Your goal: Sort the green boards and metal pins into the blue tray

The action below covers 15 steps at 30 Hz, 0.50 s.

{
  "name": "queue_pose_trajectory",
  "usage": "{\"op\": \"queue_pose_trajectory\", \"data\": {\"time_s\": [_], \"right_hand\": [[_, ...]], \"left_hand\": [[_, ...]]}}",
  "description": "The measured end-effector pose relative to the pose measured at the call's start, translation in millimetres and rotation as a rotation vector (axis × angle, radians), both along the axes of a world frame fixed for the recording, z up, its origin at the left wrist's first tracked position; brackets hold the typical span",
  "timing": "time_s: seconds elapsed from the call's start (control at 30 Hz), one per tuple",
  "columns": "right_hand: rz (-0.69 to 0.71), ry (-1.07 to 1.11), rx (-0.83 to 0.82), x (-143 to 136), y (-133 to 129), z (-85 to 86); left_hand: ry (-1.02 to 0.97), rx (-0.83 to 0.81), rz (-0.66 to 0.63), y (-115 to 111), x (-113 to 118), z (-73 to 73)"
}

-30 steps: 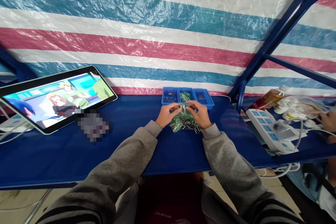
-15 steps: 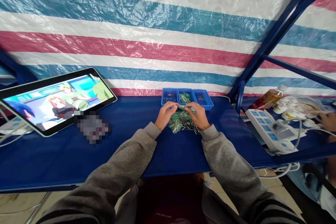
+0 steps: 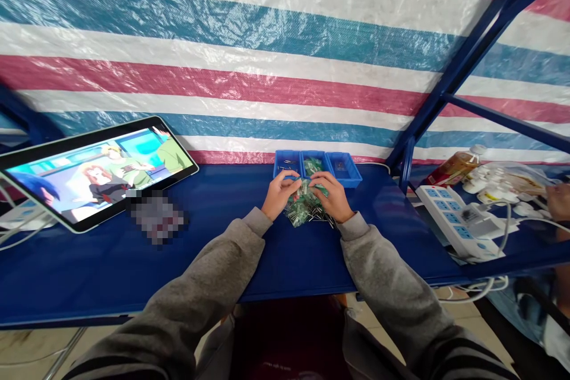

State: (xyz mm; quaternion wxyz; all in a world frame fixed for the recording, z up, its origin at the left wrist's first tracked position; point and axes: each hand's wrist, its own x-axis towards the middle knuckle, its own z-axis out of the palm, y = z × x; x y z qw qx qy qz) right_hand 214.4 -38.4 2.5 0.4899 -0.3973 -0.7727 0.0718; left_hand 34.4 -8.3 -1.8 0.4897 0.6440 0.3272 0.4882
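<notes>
A striped plastic sheet (image 3: 267, 86) rises beyond the grip of both hands, and the blue counter (image 3: 214, 190) stretches beneath and to either side. Well to the left of the grip, a tablet (image 3: 98, 175) leans, showing a cartoon, with a pixelated item (image 3: 158, 217) in front of its lower edge. Well to the right lie a white power strip (image 3: 456, 222), a bottle (image 3: 456, 166) of amber liquid, small white containers (image 3: 485, 184) and, at the picture's edge, another person's hand (image 3: 559, 202).

The left hand (image 3: 278, 196) and right hand (image 3: 336, 197) face each other, thumbs and fingers drawn in, pinching a small plastic packet (image 3: 304, 184) between them; its exact outline is too small to tell. Just beyond the grip stand three joined blue bins (image 3: 351, 179): metal pieces in the left, green packets (image 3: 313, 165) in the middle, something small in the right. Directly below the grip, a heap of green plastic packets (image 3: 297, 214) meets loose metal pins (image 3: 321, 214).
</notes>
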Motion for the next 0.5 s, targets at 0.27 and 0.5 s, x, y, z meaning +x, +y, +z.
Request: {"op": "queue_pose_trajectory", "data": {"time_s": [0.27,0.5], "right_hand": [[-0.093,0.200,-0.173,-6.1,0.5,-5.5],[-0.058,0.291,-0.229,-3.9,-2.9,-1.8]], "left_hand": [[0.048,0.089,-0.124,0.3,-4.4,0.2],[-0.022,-0.023,-0.087,2.2,-3.6,-1.4]]}}
